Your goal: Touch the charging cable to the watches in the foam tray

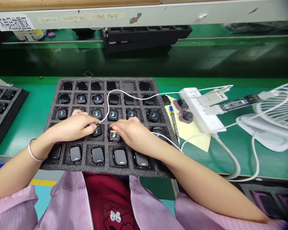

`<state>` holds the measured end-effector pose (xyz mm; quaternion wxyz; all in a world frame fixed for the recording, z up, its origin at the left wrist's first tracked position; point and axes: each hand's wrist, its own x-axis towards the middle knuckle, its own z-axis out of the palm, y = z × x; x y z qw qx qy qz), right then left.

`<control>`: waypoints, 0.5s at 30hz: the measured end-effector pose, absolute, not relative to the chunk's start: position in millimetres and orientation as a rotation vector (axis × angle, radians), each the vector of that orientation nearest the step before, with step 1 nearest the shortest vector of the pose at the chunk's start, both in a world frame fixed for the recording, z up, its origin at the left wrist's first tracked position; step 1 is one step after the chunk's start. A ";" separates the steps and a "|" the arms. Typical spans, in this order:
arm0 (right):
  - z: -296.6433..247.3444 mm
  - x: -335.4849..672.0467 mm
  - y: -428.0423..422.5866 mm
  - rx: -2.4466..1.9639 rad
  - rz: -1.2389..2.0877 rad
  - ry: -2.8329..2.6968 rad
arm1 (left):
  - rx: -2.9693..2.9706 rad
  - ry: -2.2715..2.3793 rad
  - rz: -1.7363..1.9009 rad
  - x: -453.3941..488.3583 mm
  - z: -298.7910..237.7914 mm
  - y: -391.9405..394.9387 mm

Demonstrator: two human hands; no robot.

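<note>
Right now, the person is leaning over a dark foam tray that is filling the middle of the frame, lying on the green surface. Left of centre, the left hand is pinching a white cable between thumb and forefinger, its grip closing on it just above a watch in the tray. At the centre, the right hand is reaching down to the smartwatch with the orange bar, which is sitting in its compartment with its screen glowing; from here I'm not able to tell whether that grip is closing on anything. From the left hand, the cable is looping towards the upper right, passing over a white power strip. Beside the strip, a blue-capped pen is lying on yellow paper.
</note>
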<state>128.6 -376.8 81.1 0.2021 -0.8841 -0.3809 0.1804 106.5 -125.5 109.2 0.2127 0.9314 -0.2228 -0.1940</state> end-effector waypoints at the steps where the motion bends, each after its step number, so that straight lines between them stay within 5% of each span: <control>1: 80.3 128.1 -376.6 -2.472 0.502 -1.056 | 2.569 -0.636 -0.565 106.6 109.4 -125.9; 15: 82.6 135.5 -373.7 -2.517 0.524 -1.148 | 2.461 -0.703 -0.719 104.6 103.1 -116.8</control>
